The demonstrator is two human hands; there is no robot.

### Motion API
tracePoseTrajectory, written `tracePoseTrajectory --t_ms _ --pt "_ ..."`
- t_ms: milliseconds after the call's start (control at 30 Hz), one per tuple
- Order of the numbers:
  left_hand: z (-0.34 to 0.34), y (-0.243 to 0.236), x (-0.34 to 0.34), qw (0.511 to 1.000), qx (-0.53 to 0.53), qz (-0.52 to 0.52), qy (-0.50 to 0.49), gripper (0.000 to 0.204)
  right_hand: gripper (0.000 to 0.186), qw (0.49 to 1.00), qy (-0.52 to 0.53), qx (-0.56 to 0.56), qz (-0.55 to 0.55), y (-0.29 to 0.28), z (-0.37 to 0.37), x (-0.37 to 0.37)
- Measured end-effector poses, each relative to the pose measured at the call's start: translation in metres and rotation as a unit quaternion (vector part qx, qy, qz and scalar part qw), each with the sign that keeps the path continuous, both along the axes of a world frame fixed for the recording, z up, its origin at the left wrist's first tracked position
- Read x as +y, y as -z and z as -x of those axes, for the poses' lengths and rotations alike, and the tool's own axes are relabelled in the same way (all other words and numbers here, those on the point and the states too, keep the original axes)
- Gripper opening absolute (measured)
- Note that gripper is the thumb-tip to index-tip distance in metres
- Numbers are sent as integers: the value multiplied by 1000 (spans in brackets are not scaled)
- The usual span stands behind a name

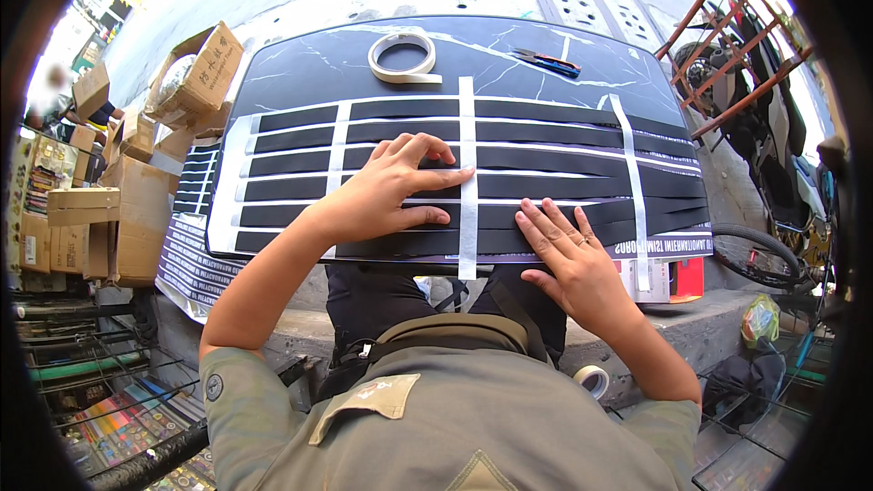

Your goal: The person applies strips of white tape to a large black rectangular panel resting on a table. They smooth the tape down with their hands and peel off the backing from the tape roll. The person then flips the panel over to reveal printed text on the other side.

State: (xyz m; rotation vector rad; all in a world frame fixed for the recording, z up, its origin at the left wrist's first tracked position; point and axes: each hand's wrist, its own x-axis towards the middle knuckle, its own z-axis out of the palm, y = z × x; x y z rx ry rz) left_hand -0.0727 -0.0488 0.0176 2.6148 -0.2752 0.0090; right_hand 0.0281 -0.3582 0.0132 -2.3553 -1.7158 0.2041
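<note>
The left hand (391,189) is placed above the black strips (536,161), its fingers spread apart, and the tip of the index finger touches the white tape (467,123) which crosses these strips. The right hand (580,264) has its fingertips on the lowest strips, to the right of this tape; its fingers are slightly apart and grip nothing. Beyond the left fingers, on the dark counter (300,64), there is a tape roll (400,75). Beyond the right fingers, past the strips, lie small snips (549,63).
</note>
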Motion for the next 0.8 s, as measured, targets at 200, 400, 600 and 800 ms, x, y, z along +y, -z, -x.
tracePoseTrajectory --t_ms 200,400,600,800 --pt "1 1 0 1000 -10 11 2 58 71 1000 2 8 0 -2 0 1" --pt "8 -2 -8 999 -25 29 17 42 72 1000 8 9 -3 -2 2 1" --pt "14 -2 -16 999 -39 -3 1 44 72 1000 8 1 -6 0 2 -1" --pt "24 -1 -20 1000 -24 10 -7 45 70 999 -30 -32 -27 6 9 -7"
